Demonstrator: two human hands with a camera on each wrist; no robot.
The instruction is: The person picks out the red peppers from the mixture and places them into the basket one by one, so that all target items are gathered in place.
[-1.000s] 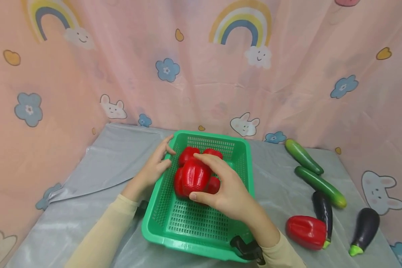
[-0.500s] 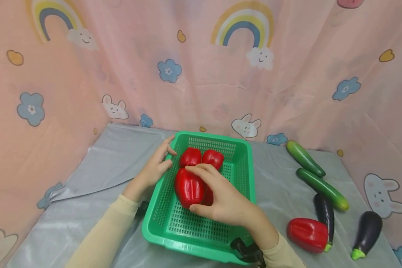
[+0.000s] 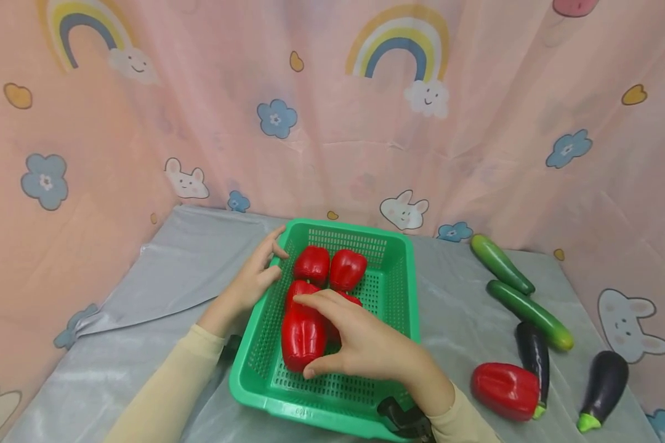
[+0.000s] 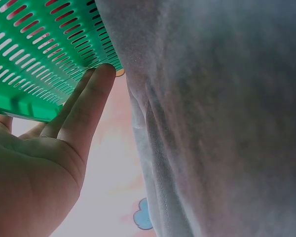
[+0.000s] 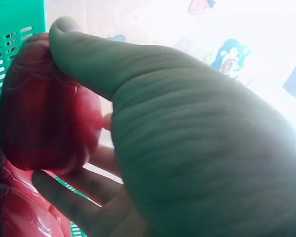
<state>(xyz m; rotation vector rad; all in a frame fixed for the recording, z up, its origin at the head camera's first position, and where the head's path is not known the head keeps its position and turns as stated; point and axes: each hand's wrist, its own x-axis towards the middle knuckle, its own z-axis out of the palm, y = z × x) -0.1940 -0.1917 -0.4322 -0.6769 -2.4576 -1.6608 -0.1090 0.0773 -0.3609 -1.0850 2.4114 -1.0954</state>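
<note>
A red bell pepper (image 3: 301, 341) is gripped between the thumb and fingers of my right hand (image 3: 366, 338), low inside the green basket (image 3: 414, 283). In the right wrist view the thumb lies over one end of this held pepper (image 5: 49, 113), with fingers behind and below it. More red peppers sit in the basket: two at the back, the left one (image 3: 312, 264) and the right one (image 3: 347, 269), and others partly hidden by my right hand. My left hand (image 3: 252, 277) rests against the basket's left side. Its fingers (image 4: 89, 103) lie fairly straight along the outer slotted wall.
Right of the basket, on the grey cloth (image 3: 443, 307), lie a lighter green cucumber-like vegetable (image 3: 499, 261), a cucumber (image 3: 529, 311), two eggplants, one inner (image 3: 532, 351) and one outer (image 3: 604, 387), and a red pepper (image 3: 504, 391). A patterned pink curtain (image 3: 332, 160) hangs behind.
My right hand has brought the held pepper down and toward the basket's front, uncovering the two back peppers. The left hand stays at the basket's left side.
</note>
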